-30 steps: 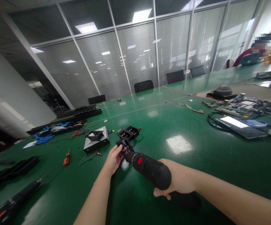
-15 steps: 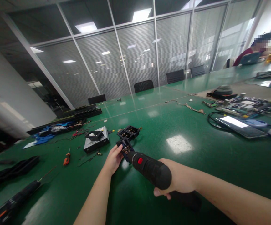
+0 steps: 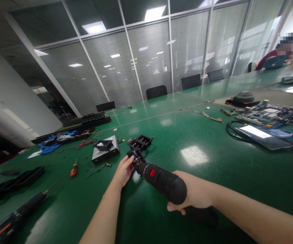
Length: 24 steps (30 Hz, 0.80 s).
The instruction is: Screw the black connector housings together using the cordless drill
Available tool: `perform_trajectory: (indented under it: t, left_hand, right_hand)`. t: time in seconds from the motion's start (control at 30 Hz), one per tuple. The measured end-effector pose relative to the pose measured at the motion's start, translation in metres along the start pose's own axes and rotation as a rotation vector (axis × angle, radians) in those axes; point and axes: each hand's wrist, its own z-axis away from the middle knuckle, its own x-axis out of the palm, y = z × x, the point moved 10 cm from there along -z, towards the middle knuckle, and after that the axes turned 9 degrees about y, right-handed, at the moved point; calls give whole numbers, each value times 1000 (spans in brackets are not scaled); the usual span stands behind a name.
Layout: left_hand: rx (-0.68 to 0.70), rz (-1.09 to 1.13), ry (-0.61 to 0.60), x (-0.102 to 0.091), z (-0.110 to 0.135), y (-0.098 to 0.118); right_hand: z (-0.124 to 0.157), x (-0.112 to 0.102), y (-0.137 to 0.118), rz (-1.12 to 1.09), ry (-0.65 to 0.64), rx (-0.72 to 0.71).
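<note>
My left hand is closed on the left edge of a small black frame-like part with metal bits inside it. A black cordless drill with a red button fills my right hand, its fingers wrapped round the grip. The drill's front end points down into the part in my left hand; its tip is hidden from me. Just beyond, a pair of joined black open-topped boxes with brassy pieces inside lies on the green table.
On the left are a grey metal box, an orange-handled screwdriver, a long black power tool and a black tray-like part. At right lie a phone and a circuit board. A person sits far right.
The view has shifted very slightly. Both hands, the drill and the black part keep practically the same position relative to each other.
</note>
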Motion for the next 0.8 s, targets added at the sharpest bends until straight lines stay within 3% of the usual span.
perform_trajectory:
  t: [0.8]
  left_hand:
    - [-6,4,6,-2,-1,-2]
  right_hand:
    - [0,-1,-1,26,4,-15]
